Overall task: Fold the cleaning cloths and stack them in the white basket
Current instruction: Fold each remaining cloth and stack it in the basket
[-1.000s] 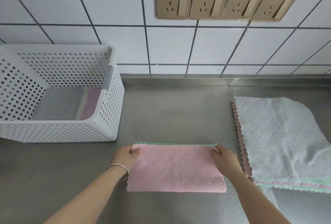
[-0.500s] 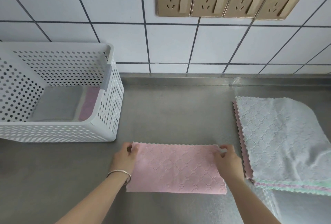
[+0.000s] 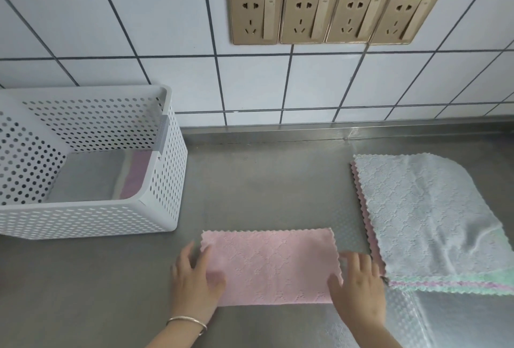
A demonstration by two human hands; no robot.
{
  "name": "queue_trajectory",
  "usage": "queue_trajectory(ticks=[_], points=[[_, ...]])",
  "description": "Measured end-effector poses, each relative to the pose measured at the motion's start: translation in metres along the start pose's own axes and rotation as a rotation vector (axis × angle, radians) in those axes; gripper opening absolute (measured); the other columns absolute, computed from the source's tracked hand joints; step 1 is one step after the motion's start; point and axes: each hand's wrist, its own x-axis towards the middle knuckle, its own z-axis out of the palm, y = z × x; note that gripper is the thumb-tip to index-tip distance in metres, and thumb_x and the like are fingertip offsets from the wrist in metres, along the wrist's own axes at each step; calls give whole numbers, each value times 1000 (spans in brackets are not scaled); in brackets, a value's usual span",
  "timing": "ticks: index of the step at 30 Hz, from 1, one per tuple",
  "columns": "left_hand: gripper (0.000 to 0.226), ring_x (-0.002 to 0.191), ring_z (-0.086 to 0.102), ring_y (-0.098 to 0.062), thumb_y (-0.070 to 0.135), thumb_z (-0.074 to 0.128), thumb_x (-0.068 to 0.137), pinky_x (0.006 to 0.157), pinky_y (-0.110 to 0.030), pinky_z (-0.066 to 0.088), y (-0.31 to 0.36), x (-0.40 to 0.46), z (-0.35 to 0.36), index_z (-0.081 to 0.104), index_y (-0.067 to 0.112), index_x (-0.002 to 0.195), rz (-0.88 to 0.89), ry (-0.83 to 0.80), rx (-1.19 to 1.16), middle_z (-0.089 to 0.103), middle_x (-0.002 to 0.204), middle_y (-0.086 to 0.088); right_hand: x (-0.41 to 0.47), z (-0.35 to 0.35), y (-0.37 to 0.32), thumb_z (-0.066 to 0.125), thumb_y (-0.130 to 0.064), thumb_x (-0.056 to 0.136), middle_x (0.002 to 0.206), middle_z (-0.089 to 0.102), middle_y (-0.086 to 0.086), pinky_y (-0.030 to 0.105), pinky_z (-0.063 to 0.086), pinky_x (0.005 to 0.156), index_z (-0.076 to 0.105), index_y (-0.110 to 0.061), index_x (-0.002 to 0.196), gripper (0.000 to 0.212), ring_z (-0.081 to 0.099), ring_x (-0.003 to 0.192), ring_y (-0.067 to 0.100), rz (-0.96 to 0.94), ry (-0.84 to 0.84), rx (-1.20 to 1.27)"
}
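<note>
Pink cloth (image 3: 271, 265), folded into a long rectangle with zigzag edges, lies flat on the steel worktop (image 3: 250, 181) in front of the person. The left hand (image 3: 194, 282) rests at the cloth's left end, fingers stretched and relaxed, with the thumb lying on the fabric; it grasps nothing. A thin bracelet (image 3: 187, 321) circles that wrist. The right hand (image 3: 358, 285) lies flat at the cloth's right end, fingers straight and pointing away from the person, thumb touching the fabric, likewise released. To the right, just beside that hand, sits a pile of unfolded cloths (image 3: 434, 222): a pale grey-white one on top, with pink and green edges showing beneath it along the near side. At the left stands the white basket (image 3: 83, 221), perforated all round, set near the tiled wall (image 3: 167, 28). Inside it lie a folded grey cloth (image 3: 89, 178) and, touching its right side, a folded pink one (image 3: 135, 175). Four gold wall sockets (image 3: 333, 14) hang in a row above.
</note>
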Motion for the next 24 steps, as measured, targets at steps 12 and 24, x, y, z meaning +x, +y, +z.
queue_trajectory(ticks=[12,24], points=[[81,145,0,-29,63,37,77,108,-54,14,25,1,45,11,33,147,487,-236,466,4,157,-4,-23,56,-19,11,-59,93,157,4,-3,38,11,113,22,-23,146,65,-1,145,13,-335,-119,-65],[77,144,4,-30,65,39,66,107,-55,8,49,6,35,41,29,134,459,-356,514,15,156,-8,-3,19,-16,63,-4,71,121,51,13,40,41,86,52,-7,123,53,48,107,32,131,67,363]])
